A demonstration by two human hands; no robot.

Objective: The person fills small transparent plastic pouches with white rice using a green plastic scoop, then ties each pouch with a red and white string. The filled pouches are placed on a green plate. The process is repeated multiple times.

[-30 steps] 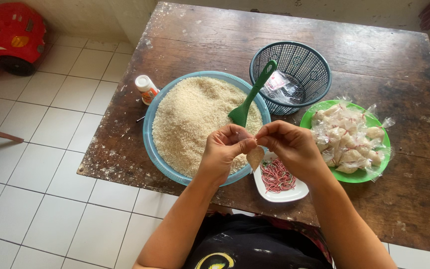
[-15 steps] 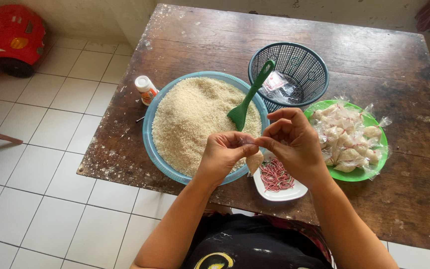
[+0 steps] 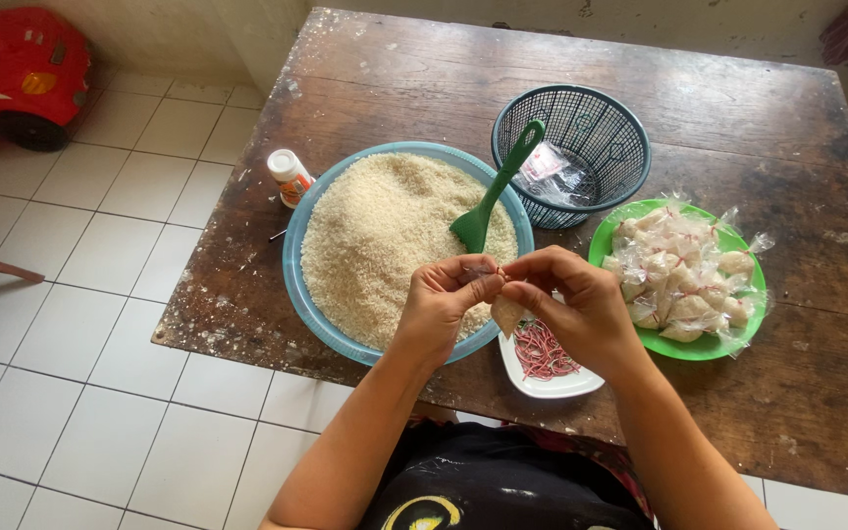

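A home doubling as a small food-packing corner: a worn, paint-flecked wooden table point(image 3: 718, 118) stands on a white tiled floor point(image 3: 100, 294), with a red toy car point(image 3: 17, 74) parked by the wall. On the table sit a blue basin of rice point(image 3: 385, 236) with a green scoop point(image 3: 488, 201), a dark mesh basket point(image 3: 571, 147), and a green plate point(image 3: 699, 345) heaped with small tied bags of rice point(image 3: 684, 275).
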